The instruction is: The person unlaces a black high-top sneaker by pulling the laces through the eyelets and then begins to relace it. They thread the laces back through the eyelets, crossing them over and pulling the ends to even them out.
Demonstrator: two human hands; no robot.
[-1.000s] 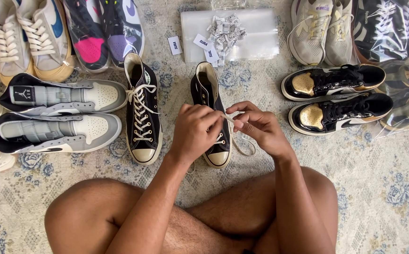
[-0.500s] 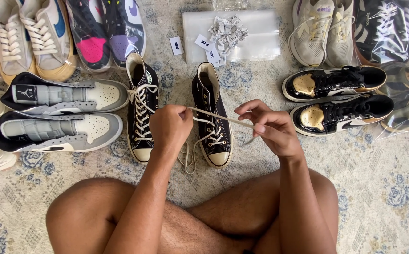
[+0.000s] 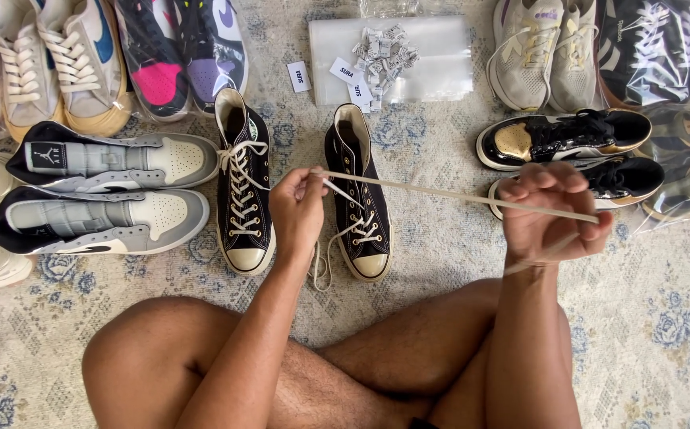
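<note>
2 high-top sneakers (image 3: 357, 199) lie side by side between sneaker pairs (image 3: 98, 191) left and right.

Black high-top sneaker (image 3: 358, 199) w/ cream toe cap, cream lace (image 3: 456, 195). Grey/black/cream high-tops (image 3: 102, 191). Black/gold sneakers (image 3: 567, 139). Beige rug (image 3: 655, 318), blue floral pattern.

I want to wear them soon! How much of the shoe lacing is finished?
The left black high-top looks fully laced. The right black high-top has lace only through its lower eyelets. The left hand pinches the cream lace near the shoe while the right hand pulls it taut. The upper eyelets remain.
</note>
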